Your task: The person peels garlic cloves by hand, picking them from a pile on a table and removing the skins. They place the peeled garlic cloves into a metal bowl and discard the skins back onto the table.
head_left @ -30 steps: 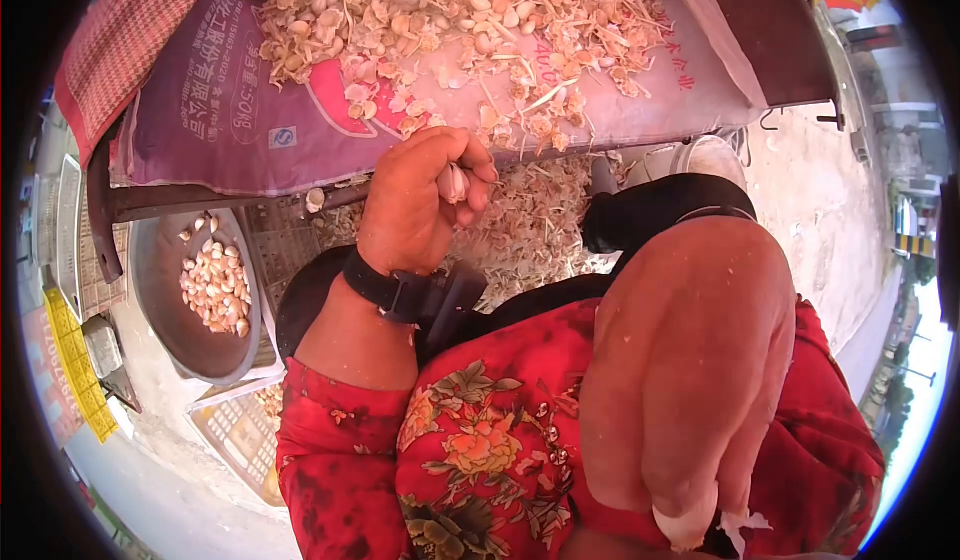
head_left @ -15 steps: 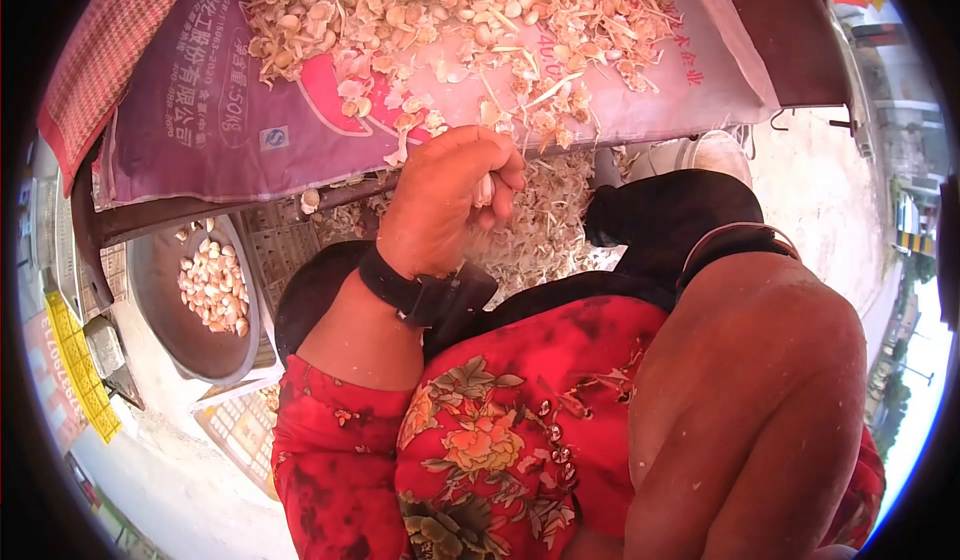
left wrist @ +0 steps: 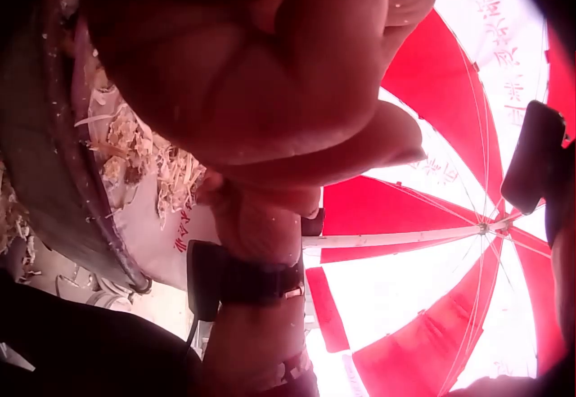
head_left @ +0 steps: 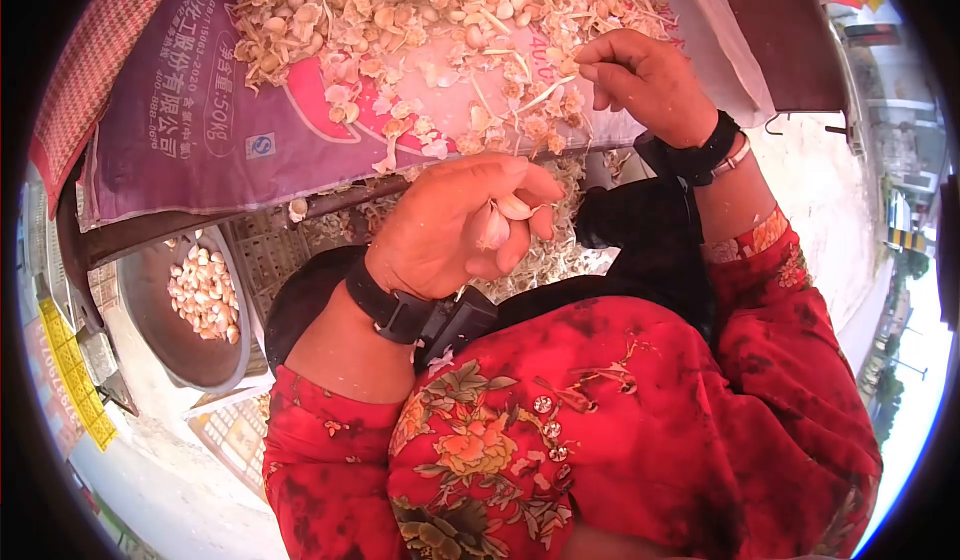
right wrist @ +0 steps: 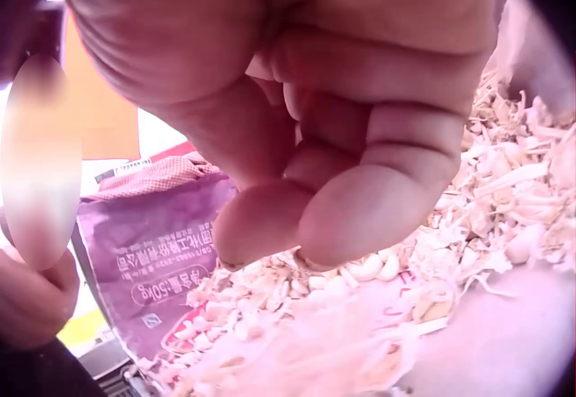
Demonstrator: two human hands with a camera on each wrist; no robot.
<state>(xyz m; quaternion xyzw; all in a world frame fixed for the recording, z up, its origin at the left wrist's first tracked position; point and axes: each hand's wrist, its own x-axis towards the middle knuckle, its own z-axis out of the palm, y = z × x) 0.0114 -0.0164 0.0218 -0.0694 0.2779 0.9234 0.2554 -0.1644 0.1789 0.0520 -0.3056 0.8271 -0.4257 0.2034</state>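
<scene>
Left hand (head_left: 425, 230) holds garlic cloves (head_left: 491, 228) near the sack (head_left: 225, 150). Right hand (head_left: 655, 85) has moved over the sack, fingers narrow; can't tell if it holds anything.

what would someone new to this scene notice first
A bright red floral shirt fills the lower middle of the head view. Above it, a big heap of garlic cloves and papery skins is spread on a purple printed sack. Between them, the left hand cradles pale garlic cloves.
</scene>
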